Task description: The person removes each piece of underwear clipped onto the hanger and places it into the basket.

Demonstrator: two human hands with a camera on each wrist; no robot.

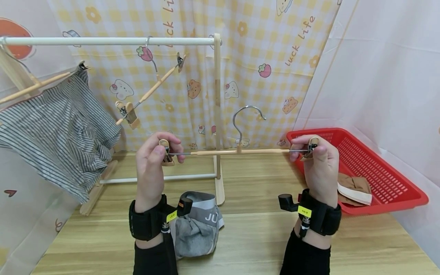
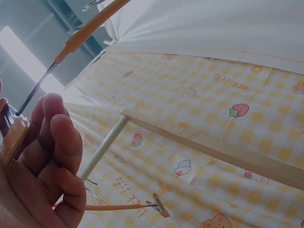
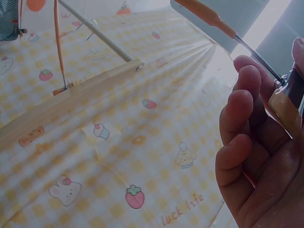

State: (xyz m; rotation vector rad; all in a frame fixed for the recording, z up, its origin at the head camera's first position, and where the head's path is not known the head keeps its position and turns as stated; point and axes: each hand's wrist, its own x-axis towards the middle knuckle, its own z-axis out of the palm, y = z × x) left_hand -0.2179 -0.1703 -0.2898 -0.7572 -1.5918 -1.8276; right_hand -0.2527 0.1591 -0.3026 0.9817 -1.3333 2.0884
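Head view shows the left hand and right hand mid-frame, each pinching an end clip of a clip hanger stretched level between them. Grey underwear lies at lower centre; striped shorts hang from a rack at left, and a red basket holds a brown garment at right.

Black sleeves, black wristbands, yellow labels

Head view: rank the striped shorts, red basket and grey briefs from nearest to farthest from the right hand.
1. Red basket, at right, just past the right hand
2. Grey briefs, lower middle
3. Striped shorts, hanging far left
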